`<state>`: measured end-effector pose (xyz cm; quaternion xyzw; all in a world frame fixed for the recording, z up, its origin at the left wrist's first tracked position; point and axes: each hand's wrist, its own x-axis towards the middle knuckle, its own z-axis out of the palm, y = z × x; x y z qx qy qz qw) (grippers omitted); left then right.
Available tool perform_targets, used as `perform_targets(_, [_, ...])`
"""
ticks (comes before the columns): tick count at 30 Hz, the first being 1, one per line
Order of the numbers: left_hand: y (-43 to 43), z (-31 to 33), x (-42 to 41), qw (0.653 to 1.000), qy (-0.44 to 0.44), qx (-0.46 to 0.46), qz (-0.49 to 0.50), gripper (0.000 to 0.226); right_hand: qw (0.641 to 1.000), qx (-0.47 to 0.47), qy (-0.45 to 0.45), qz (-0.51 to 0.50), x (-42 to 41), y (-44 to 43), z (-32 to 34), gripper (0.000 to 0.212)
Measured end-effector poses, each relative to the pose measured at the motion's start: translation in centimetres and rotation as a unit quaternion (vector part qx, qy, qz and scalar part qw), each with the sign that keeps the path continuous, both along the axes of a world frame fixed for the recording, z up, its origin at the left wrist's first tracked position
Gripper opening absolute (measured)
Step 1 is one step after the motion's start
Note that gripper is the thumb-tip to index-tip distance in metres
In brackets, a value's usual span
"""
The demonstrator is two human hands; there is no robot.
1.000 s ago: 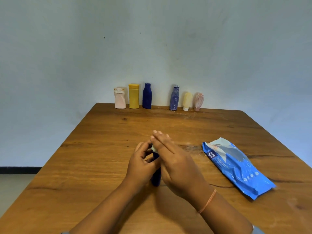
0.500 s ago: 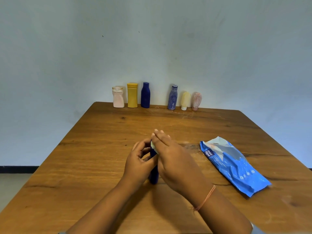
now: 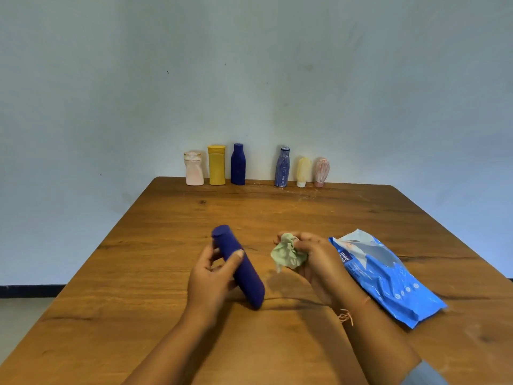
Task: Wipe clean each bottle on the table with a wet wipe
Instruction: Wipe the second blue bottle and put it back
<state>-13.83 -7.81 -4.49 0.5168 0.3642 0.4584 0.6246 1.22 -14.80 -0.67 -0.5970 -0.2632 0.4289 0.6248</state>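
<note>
The left hand (image 3: 211, 276) held the blue bottle (image 3: 238, 268) tilted over the middle of the surface (image 3: 166, 245), its grip clamped round the body with the thumb across the top. Whether the bottle's lower end touched the wood could not be told. The right hand (image 3: 316, 259) was apart from it, its grip closed on a crumpled wipe (image 3: 287, 252). The pack (image 3: 388, 279) lay just right of that hand. Along the far edge stood a pink bottle (image 3: 193, 168), yellow bottle (image 3: 216, 165), navy bottle (image 3: 238, 164), striped bottle (image 3: 282, 167), cream tube (image 3: 303, 172) and rosy tube (image 3: 322, 172).
</note>
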Motion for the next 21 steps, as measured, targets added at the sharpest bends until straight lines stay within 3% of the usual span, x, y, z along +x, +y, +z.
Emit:
perform_targets(2, [0.9, -0.3, -0.3, 0.994, -0.062, -0.088, 0.027, 0.016, 0.992, 0.016, 0.125, -0.021, 0.3, -0.6, -1.7, 0.031])
perform_targets(4, [1.8, -0.4, -0.6, 0.985, -0.107, -0.131, 0.041, 0.02, 0.979, 0.021, 0.203, -0.022, -0.2, -0.8, -3.4, 0.031])
perform_targets(8, [2.1, -0.5, -0.3, 0.978, -0.145, -0.141, 0.041, 0.071, 0.958, 0.053, 0.282, 0.008, -2.2, -0.5, -4.8, 0.031])
perform_targets(10, [1.8, -0.8, -0.2, 0.986, -0.113, -0.118, 0.036, 0.082, 0.954, 0.082, 0.289, -0.009, -2.8, -0.3, -4.1, 0.031])
perform_targets(13, [2.3, -1.3, -0.7, 0.994, 0.099, 0.0, 0.053, 0.067, 0.978, 0.095, 0.179, -0.046, -2.4, -0.3, -3.1, 0.031])
perform_targets(16, [2.6, -1.2, -1.2, 0.959, 0.251, 0.114, 0.058, 0.055, 0.995, 0.095, 0.008, -0.031, -1.7, -0.8, -2.0, 0.03])
perform_targets(21, [1.5, -1.3, 0.2, 0.927, 0.25, 0.253, -0.117, 0.046, 0.978, 0.092, -0.182, 0.037, -3.7, -0.3, -1.1, 0.033])
